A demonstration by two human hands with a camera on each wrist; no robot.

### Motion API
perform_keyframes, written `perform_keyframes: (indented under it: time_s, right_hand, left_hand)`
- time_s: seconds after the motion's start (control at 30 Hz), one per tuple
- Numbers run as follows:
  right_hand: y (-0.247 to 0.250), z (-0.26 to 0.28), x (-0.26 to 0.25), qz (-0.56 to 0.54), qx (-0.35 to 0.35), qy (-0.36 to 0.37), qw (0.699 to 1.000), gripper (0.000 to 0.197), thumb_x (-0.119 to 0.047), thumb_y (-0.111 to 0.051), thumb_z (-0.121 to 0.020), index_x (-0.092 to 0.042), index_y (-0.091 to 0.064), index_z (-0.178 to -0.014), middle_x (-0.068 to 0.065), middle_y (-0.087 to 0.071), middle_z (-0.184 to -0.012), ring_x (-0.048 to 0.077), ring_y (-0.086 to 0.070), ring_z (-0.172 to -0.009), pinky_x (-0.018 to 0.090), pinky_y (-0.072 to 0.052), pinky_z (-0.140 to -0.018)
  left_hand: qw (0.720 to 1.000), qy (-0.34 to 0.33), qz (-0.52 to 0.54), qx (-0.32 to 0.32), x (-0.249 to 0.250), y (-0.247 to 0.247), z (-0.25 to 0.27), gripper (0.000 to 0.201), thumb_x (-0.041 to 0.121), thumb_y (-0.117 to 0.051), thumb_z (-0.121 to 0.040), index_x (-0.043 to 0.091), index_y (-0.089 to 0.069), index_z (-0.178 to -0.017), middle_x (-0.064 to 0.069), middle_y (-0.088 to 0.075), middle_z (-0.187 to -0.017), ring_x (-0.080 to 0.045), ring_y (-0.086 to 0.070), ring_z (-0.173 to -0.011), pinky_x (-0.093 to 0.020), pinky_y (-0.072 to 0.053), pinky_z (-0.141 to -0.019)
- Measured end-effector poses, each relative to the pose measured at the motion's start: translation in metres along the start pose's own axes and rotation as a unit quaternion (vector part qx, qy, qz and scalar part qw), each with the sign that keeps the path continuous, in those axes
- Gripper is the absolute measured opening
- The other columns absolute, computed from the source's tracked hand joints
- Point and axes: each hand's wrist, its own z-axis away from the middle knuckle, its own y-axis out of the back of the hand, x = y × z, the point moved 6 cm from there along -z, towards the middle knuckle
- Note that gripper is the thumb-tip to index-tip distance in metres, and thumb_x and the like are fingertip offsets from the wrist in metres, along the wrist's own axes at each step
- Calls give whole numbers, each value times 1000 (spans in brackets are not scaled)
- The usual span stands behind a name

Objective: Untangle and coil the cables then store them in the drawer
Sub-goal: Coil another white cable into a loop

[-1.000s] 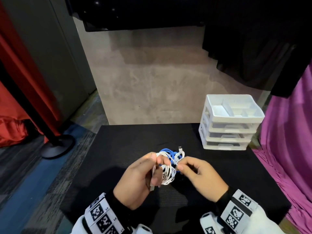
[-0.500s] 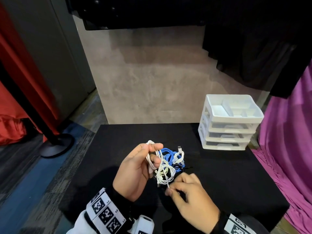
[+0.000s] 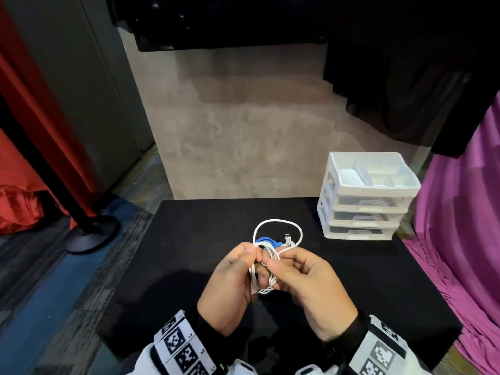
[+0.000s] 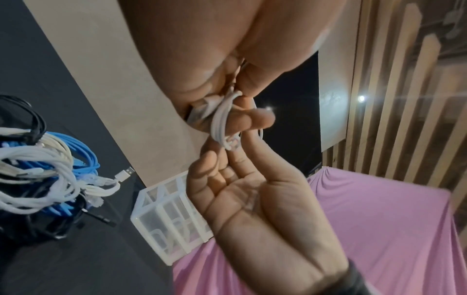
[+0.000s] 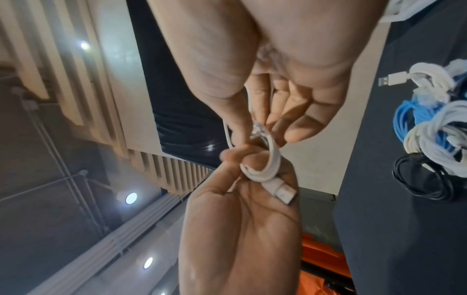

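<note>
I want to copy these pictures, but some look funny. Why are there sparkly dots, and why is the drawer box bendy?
Left wrist view: a ceiling lamp flares into a star, and the wide lens tilts the drawer unit. Right wrist view: round lamps glare, and the near right hand is soft. Head view: mostly sharp, with edges bowed.

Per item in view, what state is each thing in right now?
white cable: partly coiled, one loop standing free, held by both hands
left hand: grips the coil
right hand: pinches the white cable
cable pile: white, blue and black, tangled, on the table
drawer unit: three drawers closed
</note>
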Motion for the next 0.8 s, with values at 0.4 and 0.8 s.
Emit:
perform_keyframes:
  time_s: [0.4,0.8]
  right_hand:
    - [6,-2,9,-69,38,-23,997,15,-5,-67,-95,-6,-70,-109,19,-73,-95,30,-62,-85,36,-50,-77]
    - [8,-3,20,-103,13,-128,986,26,-17,-63,-98,-5,-71,-119,16,-76,-113,24,-71,-100,39,-56,-85]
  left_hand:
    - [980,-62,-180,57,-10,10,-6,33,33,-47,-107,11,-68,-95,-7,-66,-82,-18,-62,-73,-30,-55,-74]
    - [976,-53,-212,21,-10,12,-10,28,27,-47,-107,16,-68,-93,-13,-75,-98,-32,-71,-95,-48,-58,-89]
